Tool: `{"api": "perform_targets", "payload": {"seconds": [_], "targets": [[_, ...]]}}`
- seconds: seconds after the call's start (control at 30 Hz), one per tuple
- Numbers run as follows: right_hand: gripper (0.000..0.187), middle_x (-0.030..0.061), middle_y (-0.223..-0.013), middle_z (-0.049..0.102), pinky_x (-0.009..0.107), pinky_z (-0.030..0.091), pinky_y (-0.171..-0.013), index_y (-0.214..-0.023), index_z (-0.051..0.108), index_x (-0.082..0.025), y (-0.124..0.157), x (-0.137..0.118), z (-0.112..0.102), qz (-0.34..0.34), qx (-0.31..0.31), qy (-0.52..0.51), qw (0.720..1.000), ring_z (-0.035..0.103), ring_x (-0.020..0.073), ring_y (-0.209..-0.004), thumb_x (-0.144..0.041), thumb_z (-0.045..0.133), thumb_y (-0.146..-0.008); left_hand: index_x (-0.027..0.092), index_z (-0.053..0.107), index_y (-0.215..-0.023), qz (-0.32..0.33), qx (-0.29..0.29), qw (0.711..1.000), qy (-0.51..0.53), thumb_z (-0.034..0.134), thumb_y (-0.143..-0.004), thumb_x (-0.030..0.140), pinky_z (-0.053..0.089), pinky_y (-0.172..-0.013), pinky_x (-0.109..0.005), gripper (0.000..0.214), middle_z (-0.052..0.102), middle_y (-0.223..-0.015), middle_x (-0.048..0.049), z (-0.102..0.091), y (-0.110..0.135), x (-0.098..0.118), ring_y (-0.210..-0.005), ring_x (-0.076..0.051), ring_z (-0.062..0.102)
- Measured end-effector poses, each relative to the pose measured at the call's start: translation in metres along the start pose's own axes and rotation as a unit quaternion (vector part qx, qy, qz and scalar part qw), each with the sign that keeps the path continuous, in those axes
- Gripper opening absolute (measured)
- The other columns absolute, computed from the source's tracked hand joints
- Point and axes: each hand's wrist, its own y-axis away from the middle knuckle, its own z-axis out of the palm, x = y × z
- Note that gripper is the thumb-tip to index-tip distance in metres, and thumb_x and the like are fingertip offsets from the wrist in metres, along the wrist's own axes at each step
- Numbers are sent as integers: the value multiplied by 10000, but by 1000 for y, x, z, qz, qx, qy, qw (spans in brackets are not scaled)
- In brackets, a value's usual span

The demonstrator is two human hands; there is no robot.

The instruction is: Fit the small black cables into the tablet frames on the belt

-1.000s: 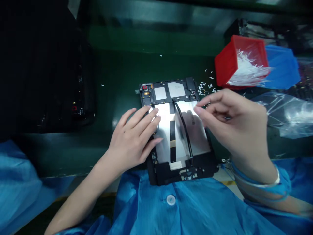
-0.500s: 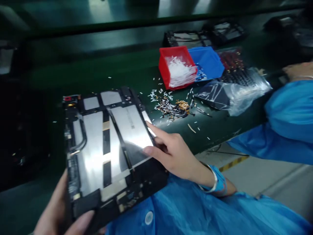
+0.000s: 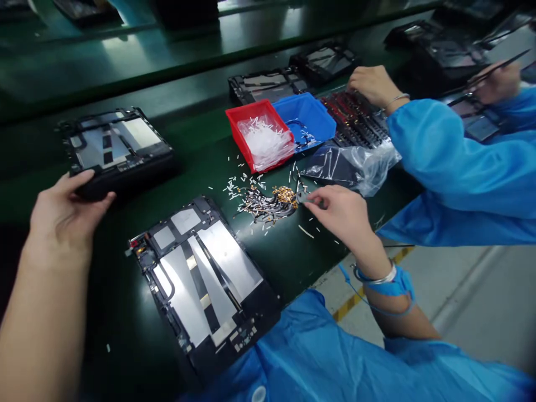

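Note:
An opened tablet (image 3: pixel 205 282) with silver battery cells and black cables lies flat on the green bench in front of me. My left hand (image 3: pixel 62 215) grips the near edge of a second opened tablet (image 3: pixel 117 148) farther left. My right hand (image 3: pixel 341 212) is pinched on a small part at the edge of a pile of dark cables and gold connectors (image 3: pixel 268 204).
A red bin (image 3: pixel 259 139) of white bits and a blue bin (image 3: pixel 307 117) stand behind the pile. A clear plastic bag (image 3: pixel 352 164) lies to the right. A co-worker in a blue sleeve (image 3: pixel 456 162) reaches over trays (image 3: pixel 355 117) at the right. More tablets (image 3: pixel 268 84) lie farther back.
The tablet I held with both hands now lies on the bench. My left hand has gone to a second tablet on the left. My right hand has moved to the cable pile.

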Motion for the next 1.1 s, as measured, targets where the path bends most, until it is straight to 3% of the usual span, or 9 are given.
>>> {"api": "perform_targets", "payload": {"seconds": [0.17, 0.27, 0.33, 0.4, 0.53, 0.6, 0.73, 0.87, 1.1], "targets": [[97, 26, -637, 642, 262, 321, -539, -647, 641, -185, 2, -12, 14, -41, 6, 100, 994, 584, 177, -682, -132, 623, -726, 192, 513, -753, -143, -6, 990, 18, 606, -691, 0, 489, -973, -541, 222, 688, -1089, -15, 17, -38, 20, -1168, -256, 569], [131, 11, -587, 609, 262, 340, -527, -621, 613, -184, 8, -11, 9, -73, 114, 95, 986, 569, 161, -626, -116, 611, -732, 185, 581, -915, -79, 100, 992, 7, 689, -572, -13, 420, -1055, -541, 410, 628, -1241, -44, 17, -28, 25, -1217, -279, 539], [121, 5, -590, 607, 265, 366, -529, -658, 617, -184, 13, -16, -1, -117, 190, 71, 972, 563, 153, -611, -126, 611, -764, 152, 630, -1012, 24, 97, 995, 7, 738, -542, 28, 423, -1053, -506, 498, 652, -1206, -66, 14, -2, 25, -1169, -283, 573], [113, 5, -623, 630, 262, 405, -546, -707, 622, -186, 19, -28, -12, -192, 211, 34, 958, 561, 142, -614, -130, 605, -803, 154, 676, -1038, 129, -56, 990, 17, 745, -628, 139, 476, -983, -467, 417, 695, -1118, -63, 8, 36, 26, -1098, -277, 614], [102, 22, -696, 681, 257, 481, -594, -782, 638, -177, 25, -65, -22, -382, 160, -35, 910, 567, 131, -637, -86, 616, -820, 224, 693, -1083, 203, -374, 905, -28, 582, -872, 293, 452, -965, -347, 247, 679, -1172, -35, 1, 110, 32, -1126, -214, 596], [98, 35, -705, 690, 263, 493, -586, -788, 648, -164, 24, -81, -20, -440, 155, -47, 883, 566, 137, -641, -69, 632, -808, 210, 702, -1010, 164, -474, 864, -35, 532, -907, 343, 450, -930, -312, 240, 701, -1092, -43, 2, 129, 33, -1070, -199, 613], [88, 45, -705, 698, 268, 497, -549, -791, 654, -153, 17, -96, -11, -481, 182, -50, 856, 578, 145, -633, -64, 656, -792, 154, 628, -744, -30, -602, 797, 44, 517, -890, 441, 400, -515, -208, 340, 642, -645, -33, 7, 137, 27, -575, -118, 567], [133, 50, -759, 720, 285, 522, -596, -848, 652, -177, 17, -108, -4, -439, 239, -84, 862, 617, 155, -671, -54, 648, -797, 156, 544, -673, -112, -568, 806, 126, 615, -826, 399, 225, -393, -168, 296, 497, -484, 33, 10, 141, 20, -391, -47, 347], [94, 51, -755, 726, 297, 522, -624, -807, 652, -170, 31, -134, 9, -381, 224, -130, 888, 629, 157, -680, -77, 639, -816, 147, 620, -710, -28, -483, 863, 143, 561, -860, 276, 349, -440, -168, 207, 558, -562, 11, 10, 156, 21, -478, -66, 461]]}}
